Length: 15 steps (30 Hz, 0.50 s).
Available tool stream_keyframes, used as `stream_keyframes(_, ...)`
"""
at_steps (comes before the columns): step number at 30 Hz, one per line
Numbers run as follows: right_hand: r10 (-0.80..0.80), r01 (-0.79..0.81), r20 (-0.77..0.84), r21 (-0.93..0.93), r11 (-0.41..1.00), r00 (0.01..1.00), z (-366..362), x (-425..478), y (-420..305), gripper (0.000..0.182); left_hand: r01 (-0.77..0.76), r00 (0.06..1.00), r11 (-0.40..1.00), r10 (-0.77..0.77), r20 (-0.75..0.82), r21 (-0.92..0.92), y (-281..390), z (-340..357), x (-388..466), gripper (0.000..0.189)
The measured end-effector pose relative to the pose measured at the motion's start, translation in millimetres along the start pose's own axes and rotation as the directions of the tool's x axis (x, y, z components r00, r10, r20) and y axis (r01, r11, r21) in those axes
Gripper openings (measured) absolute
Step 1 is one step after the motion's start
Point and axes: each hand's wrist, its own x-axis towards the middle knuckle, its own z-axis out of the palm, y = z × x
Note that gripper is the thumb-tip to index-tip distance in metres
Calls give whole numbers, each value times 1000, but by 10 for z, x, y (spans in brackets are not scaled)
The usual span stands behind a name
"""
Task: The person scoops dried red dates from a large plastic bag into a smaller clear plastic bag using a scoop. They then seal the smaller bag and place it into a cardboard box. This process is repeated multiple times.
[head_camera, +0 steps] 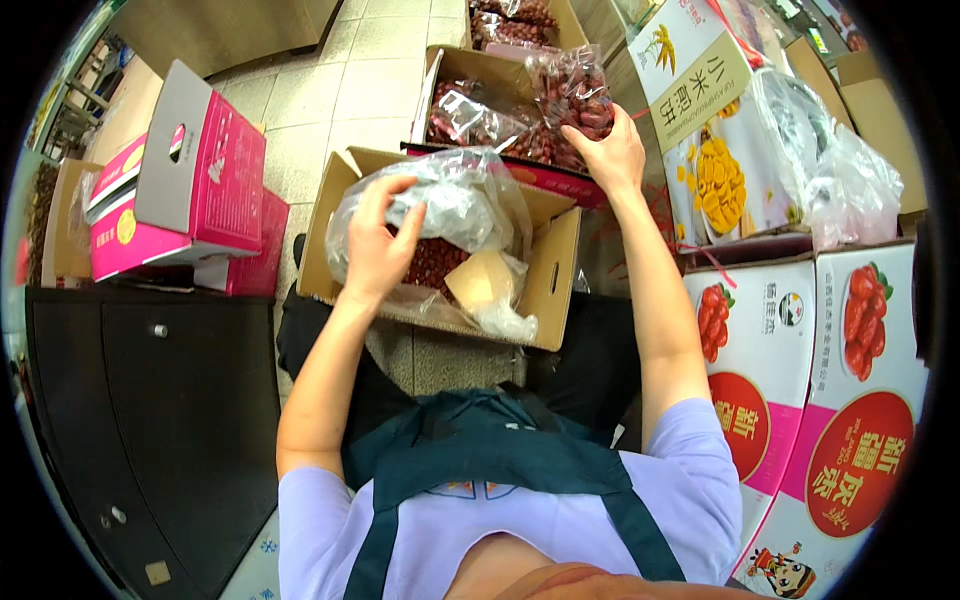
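My right hand (616, 156) grips the lower end of a clear plastic bag of dark red dates (574, 97). That bag is held up over a box of dates (517, 166), where more bagged dates (472, 120) lie. Nearer me is an open cardboard box (551, 300), lined with a large clear plastic liner (457, 202). Inside the liner are loose reddish-brown dried fruits (433, 266) and a pale yellow scoop-like piece (480, 281), partly wrapped in plastic. My left hand (379, 244) rests at the liner's mouth, thumb and fingers spread; its fingertips partly hide the fruit.
Pink cartons (225, 180) stand at left above a black cabinet (150, 420). On the right are white printed cartons (757, 330), a millet pancake carton (697, 127) and crumpled plastic bags (847, 165). A further box of bagged dates (517, 22) sits at the back on the tiled floor (315, 127).
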Motion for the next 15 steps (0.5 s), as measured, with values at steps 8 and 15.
stream_keyframes(8, -52, 462, 783, -310, 831, 620, 380, 781, 516, 71, -185, 955, 959, 123, 271, 216, -189, 238, -15, 13)
stream_keyframes(15, -195, 495, 817, -123, 860, 543, 832, 695, 245, 73, -141, 946, 968, 70, 315, 208, -118, 109, -144, 11)
